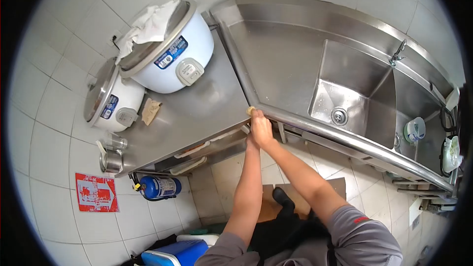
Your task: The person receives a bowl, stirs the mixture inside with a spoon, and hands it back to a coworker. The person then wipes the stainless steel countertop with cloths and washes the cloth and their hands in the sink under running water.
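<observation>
Both arms reach forward to the corner where the steel counter (197, 113) meets the sink unit (276, 59). My right hand (261, 129) has its fingers closed round a small tan piece (250, 111), perhaps a cloth or sponge, at the counter's edge. Just below and left of it, touching it, is my left hand (252, 140), mostly hidden behind the right one, so its fingers cannot be made out. Farther left on the counter lies a crumpled brown paper or cloth (151, 111).
Two white rice cookers (167, 64) stand at the back left, a white cloth (148, 27) on the larger. A sink basin (345, 93) is right. Metal pot (112, 161), blue extinguisher (158, 187) and blue cooler (180, 253) are left and below. A tub (414, 129) sits far right.
</observation>
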### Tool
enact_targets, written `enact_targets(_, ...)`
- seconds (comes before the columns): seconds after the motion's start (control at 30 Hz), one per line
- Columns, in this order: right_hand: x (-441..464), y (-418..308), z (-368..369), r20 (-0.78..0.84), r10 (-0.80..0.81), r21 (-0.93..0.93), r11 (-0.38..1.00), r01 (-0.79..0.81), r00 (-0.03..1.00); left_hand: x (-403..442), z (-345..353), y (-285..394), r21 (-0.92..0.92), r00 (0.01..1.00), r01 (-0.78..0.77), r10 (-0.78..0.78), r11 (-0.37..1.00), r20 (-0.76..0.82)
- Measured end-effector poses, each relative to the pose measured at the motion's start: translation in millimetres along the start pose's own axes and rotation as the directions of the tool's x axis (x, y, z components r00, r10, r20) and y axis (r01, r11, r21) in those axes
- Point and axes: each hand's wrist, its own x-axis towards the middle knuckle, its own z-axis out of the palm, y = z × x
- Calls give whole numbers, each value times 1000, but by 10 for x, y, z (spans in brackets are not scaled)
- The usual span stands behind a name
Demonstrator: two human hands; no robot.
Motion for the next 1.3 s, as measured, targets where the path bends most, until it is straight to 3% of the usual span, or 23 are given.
enact_targets(0.07,-47,131,-63,97,44,-20,999,-42,994,108,-55,0,-9,1000,14,-14,1000,4)
enact_targets(0.2,-388,399,108,269,313,-139,948,-285,911,240,-408,-396,-79,992,29,-19,996,128)
enact_targets(0.3,-521,558,102,298,329,-101,944,-313,896,378,-777,-778,-137,959,48,-8,989,283)
enact_targets(0.37,-614,583,-37,271,283,-98,959,-266,920,363,-890,-871,-128,972,64,-32,990,234)
enact_targets(0.4,-636,602,-149,247,262,-98,965,-245,933,22,-568,-741,-69,995,50,-43,996,91)
enact_targets(0.47,-726,692,-330,411,445,229,794,-563,796,-901,380,-354,49,978,74,-63,996,-201)
enact_targets(0.53,-930,742,-333,575,503,556,338,-759,645,-1220,630,-352,74,990,59,-49,996,-130)
enact_targets(0.57,-883,458,-654,634,466,586,231,-777,617,-1347,767,-367,96,994,42,-32,995,-102)
enact_targets(0.67,-772,219,-1153,365,361,805,342,-485,858,-1828,1420,-345,204,999,5,-16,979,51)
enact_targets(0.77,-453,-115,-2024,104,344,740,600,-304,933,-2148,2242,-377,217,948,-21,-50,976,315)
enact_targets(0.83,-247,-203,-2551,6,281,772,609,-183,960,-2311,2786,-417,216,860,-76,-46,973,508)
enact_targets(0.9,-65,-192,-2994,-234,185,681,732,25,955,-2362,3267,-534,221,751,-115,-61,968,657)
enact_targets(0.97,94,109,-3232,-388,194,596,798,85,901,-2195,3592,-743,271,638,-183,-96,945,764)
enact_targets(1.0,163,370,-3287,-440,208,570,817,93,874,-2025,3704,-888,330,630,-212,-129,920,766)
enact_targets(1.07,248,1098,-3414,-224,344,340,905,-258,912,-1283,3741,-1291,650,709,-456,-192,608,678)
enact_targets(1.1,211,1917,-3277,-212,301,11,952,-306,930,-1042,3687,-1449,716,725,-579,-155,390,671)
enact_targets(1.13,160,2456,-3279,-228,451,-167,855,-491,863,-803,3714,-1605,733,726,-664,-107,149,679)
enact_targets(1.17,182,2652,-3463,-314,413,-191,855,-483,855,-590,3744,-1777,711,701,-670,-134,212,700)
enact_targets(1.2,281,2886,-3688,-353,427,-220,827,-517,833,-431,3796,-1971,712,701,-678,-128,182,701)
enact_targets(1.23,375,3416,-3816,-463,302,-195,883,-428,833,-293,3873,-2138,730,717,-671,-139,129,683)
enact_targets(1.27,532,3470,-4101,-498,327,-268,823,-501,803,-163,3887,-2291,755,741,-652,-152,71,654)
enact_targets(1.3,703,3772,-4320,-523,269,-408,754,-515,809,77,3891,-2493,724,704,-684,-182,89,687)
